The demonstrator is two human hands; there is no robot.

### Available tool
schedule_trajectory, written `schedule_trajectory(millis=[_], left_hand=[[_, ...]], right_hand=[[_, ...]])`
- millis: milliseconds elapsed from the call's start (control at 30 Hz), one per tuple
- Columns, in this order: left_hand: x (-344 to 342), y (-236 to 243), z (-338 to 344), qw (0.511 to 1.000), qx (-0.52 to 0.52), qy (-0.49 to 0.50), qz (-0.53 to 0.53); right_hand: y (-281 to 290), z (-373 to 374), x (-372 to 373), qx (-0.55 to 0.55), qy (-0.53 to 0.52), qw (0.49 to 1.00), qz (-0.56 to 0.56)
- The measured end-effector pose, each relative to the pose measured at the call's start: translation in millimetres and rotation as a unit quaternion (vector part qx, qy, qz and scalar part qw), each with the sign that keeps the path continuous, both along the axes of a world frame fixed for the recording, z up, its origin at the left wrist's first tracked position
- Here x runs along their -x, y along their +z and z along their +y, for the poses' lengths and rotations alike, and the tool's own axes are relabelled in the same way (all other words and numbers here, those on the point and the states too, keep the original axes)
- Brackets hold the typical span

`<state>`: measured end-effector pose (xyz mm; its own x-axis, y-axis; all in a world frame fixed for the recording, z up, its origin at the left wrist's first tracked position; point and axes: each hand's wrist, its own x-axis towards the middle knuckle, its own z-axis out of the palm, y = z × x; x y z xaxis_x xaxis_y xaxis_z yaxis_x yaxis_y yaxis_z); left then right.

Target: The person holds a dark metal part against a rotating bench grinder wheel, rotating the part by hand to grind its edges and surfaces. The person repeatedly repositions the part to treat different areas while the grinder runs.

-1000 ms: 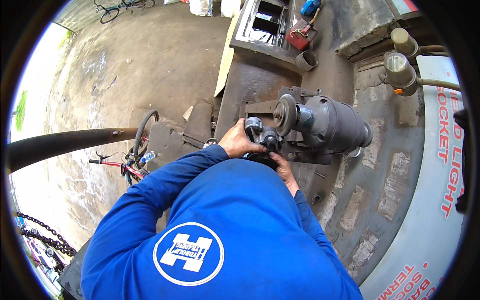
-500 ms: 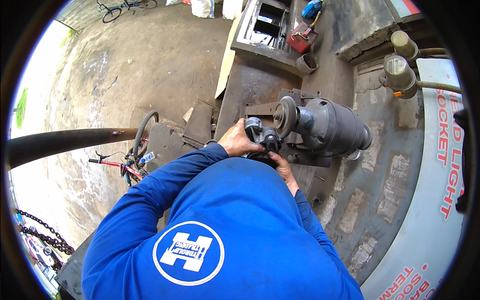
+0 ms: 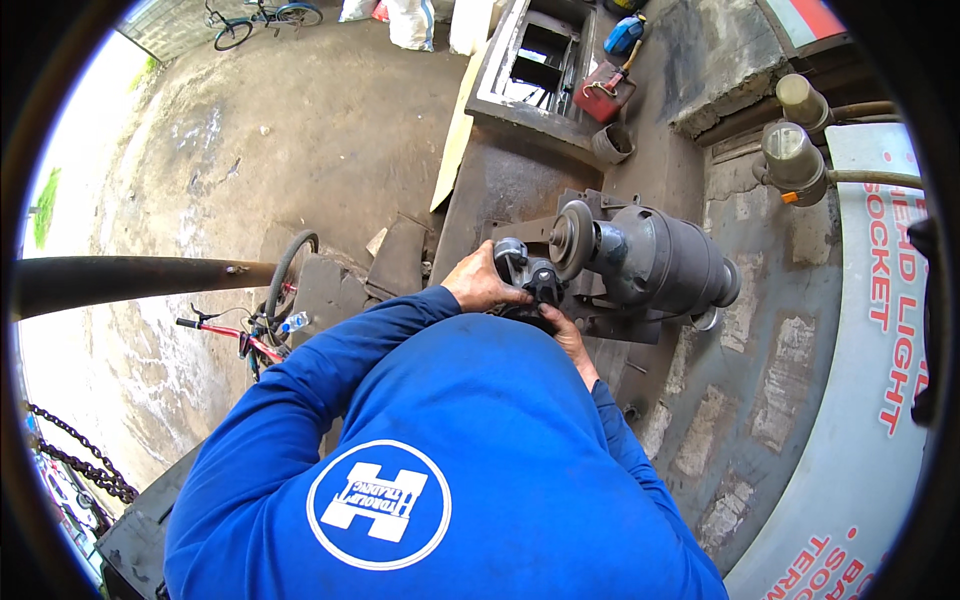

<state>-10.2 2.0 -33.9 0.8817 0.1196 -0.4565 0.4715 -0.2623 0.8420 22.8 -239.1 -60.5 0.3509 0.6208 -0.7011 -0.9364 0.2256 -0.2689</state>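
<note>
In the head view, my left hand (image 3: 478, 281) is closed on a grey cast metal part (image 3: 523, 266) with a dark knob-like fitting, its fingers round the left side and thumb across the front. My right hand (image 3: 565, 338) grips the same part low on the right; some fingertips are hidden. The part is held right beside a wheel (image 3: 575, 238) on the shaft of a large grey motor (image 3: 668, 262), mounted on a dark metal stand (image 3: 628, 326). Whether part and wheel touch, I cannot tell. My blue sleeves and shirt cover the lower middle.
A red bicycle (image 3: 260, 343) and a dark pole (image 3: 150, 282) are at the left, with hanging chains (image 3: 85, 460). A red container (image 3: 604, 93) and grey bucket (image 3: 612, 142) lie beyond. Two cylindrical fixtures (image 3: 793, 152) and a lettered panel (image 3: 870, 350) are at the right, sacks (image 3: 408, 22) at the back.
The whole view has shifted slightly, with the background and motor sitting a little lower in the picture. Both hands stay on the metal part beside the wheel, with little visible movement.
</note>
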Motion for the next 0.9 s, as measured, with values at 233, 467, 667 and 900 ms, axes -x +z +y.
schedule_trajectory(millis=[233,467,667,900], left_hand=[[2,-1,-1,1.000,0.009,0.009,-0.022],[23,6,-5,0.999,0.005,-0.003,-0.035],[38,2,-5,0.999,-0.003,-0.015,-0.038],[19,4,-4,0.999,-0.014,-0.016,-0.039]], right_hand=[[-5,-5,-3,-0.005,0.014,1.000,0.018],[8,-8,20,0.068,0.034,0.980,-0.186],[13,-6,35,0.083,0.024,0.970,-0.229],[7,-2,21,0.061,0.006,0.981,-0.185]])
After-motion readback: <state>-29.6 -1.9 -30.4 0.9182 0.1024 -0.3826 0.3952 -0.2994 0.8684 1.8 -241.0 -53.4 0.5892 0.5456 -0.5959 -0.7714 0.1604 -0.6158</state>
